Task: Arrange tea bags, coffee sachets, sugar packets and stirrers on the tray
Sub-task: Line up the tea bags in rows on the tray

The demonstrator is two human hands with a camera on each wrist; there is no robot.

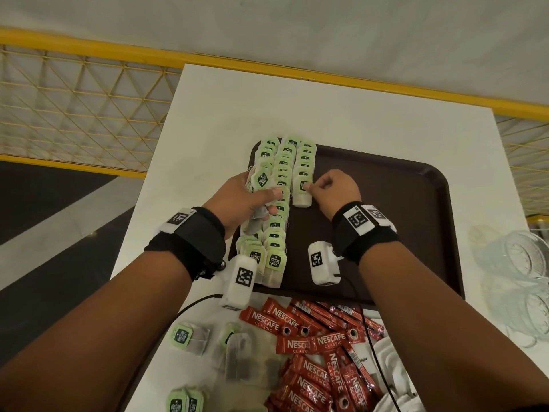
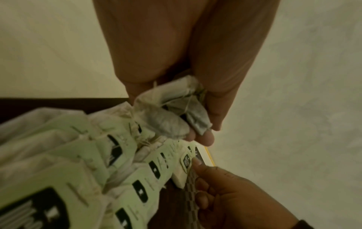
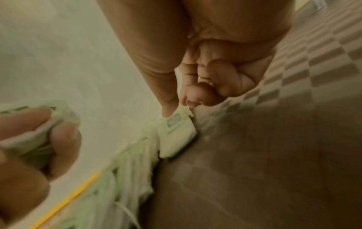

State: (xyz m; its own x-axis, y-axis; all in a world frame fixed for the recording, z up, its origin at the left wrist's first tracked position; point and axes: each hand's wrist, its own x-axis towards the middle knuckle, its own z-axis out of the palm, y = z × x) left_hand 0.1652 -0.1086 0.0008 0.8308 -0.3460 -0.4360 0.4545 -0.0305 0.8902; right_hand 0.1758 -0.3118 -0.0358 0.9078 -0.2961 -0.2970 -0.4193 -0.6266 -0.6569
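A dark brown tray [image 1: 401, 203] lies on the white table [image 1: 356, 120]. Three rows of green-tagged tea bags [image 1: 282, 173] run along the tray's left side. My left hand [image 1: 246, 197] grips a bunch of tea bags [image 2: 172, 111] above the left rows. My right hand [image 1: 329, 188] pinches the green tag of the nearest tea bag [image 1: 302, 193] in the right row, thumb and forefinger on the tag [image 3: 176, 120], the other fingers curled. Loose tea bags [image 1: 190, 337] and red coffee sachets [image 1: 320, 346] lie on the table in front of the tray.
Clear glass mugs [image 1: 523, 263] stand at the right edge of the table. A white cloth [image 1: 395, 376] lies by the sachets. A yellow mesh railing [image 1: 89, 99] runs behind the table. Black cables [image 1: 371, 337] cross the sachets.
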